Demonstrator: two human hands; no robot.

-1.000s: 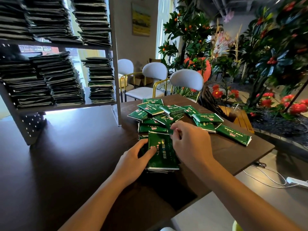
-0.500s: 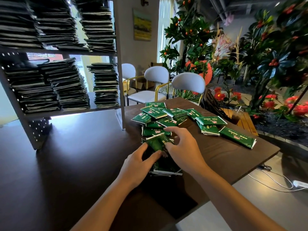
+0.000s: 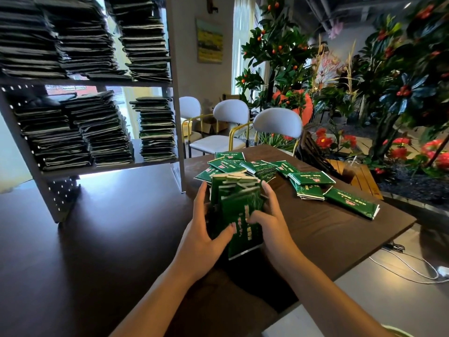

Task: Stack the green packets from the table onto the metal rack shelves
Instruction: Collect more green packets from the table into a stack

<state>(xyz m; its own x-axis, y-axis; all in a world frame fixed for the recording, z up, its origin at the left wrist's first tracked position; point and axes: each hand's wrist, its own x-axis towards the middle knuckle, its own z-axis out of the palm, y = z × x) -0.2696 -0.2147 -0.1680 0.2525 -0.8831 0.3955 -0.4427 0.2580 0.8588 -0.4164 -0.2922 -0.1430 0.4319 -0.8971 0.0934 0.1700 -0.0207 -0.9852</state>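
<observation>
While both hands clamp one bundle of green packets [image 3: 239, 215] between them, left hand [image 3: 204, 229] on its left side and right hand [image 3: 272, 222] on its right, the bundle stands tilted on the bench [image 3: 315, 234], long axis running away from the person. Loose packets [image 3: 308, 182] lie scattered just beyond, toward the bench's far edge. The metal rack [image 3: 177, 98] stands farther off to the left, nearer the left hand; its shelves carry tall stacks, the right-hand stack on the lower shelf showing the most room above.

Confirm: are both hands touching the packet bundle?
Touching. Head view: the left hand and right hand clasp opposite sides of the packet bundle, thumbs on its face.
</observation>
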